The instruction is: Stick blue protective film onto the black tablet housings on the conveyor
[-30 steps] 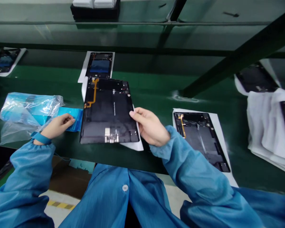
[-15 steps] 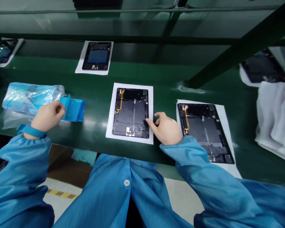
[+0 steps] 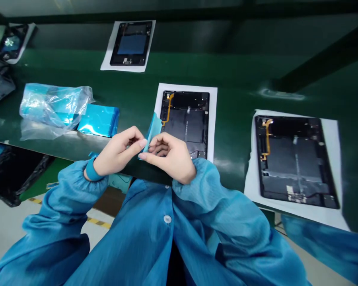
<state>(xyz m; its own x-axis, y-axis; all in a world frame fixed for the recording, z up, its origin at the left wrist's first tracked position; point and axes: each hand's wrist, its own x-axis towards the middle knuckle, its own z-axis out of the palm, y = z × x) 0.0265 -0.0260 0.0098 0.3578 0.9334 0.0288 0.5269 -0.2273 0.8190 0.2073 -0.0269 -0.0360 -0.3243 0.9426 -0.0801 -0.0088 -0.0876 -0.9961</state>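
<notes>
My left hand (image 3: 119, 153) and my right hand (image 3: 170, 157) meet at the near edge of the green belt (image 3: 235, 99), both pinching one small light-blue film sheet (image 3: 153, 128) held on edge between them. Just behind the hands lies an open black tablet housing (image 3: 187, 119) with an orange flex cable, resting on a white paper sheet (image 3: 213, 119). The stack of blue film sheets (image 3: 100, 120) lies to the left, beside a crumpled clear plastic bag (image 3: 52, 107).
A second open tablet housing (image 3: 295, 159) on white paper lies to the right. Another tablet (image 3: 131, 43) with a blue panel sits farther back, and one more (image 3: 11, 41) at the far left. A black bag (image 3: 12, 174) hangs below the belt on the left.
The tablet my right hand held was set down on its paper. My left hand took a blue film from the stack, and both hands came together in front of the tablet, gripping it.
</notes>
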